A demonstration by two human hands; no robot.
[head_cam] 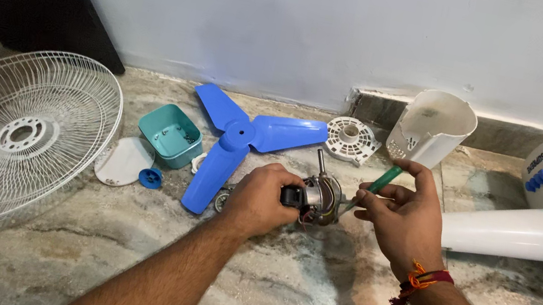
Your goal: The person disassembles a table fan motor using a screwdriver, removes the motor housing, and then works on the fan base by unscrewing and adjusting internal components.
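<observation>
A small fan motor (320, 197) with copper windings and a metal shaft sticking up sits on the marble floor, and my left hand (262, 199) grips its left side. My right hand (405, 217) holds a green-handled screwdriver (379, 185), its tip pointing down-left at the motor's right side. A red and orange thread band circles my right wrist. Just left of the motor lies a blue three-bladed fan propeller (244, 138).
A white wire fan guard (11, 132) lies at the left. Near the propeller are a teal box (172, 133), a white disc (124, 161) and a blue knob (150, 178). A white round grille part (351, 139), a white motor housing (432, 127) and the fan stand (534, 221) lie at the right.
</observation>
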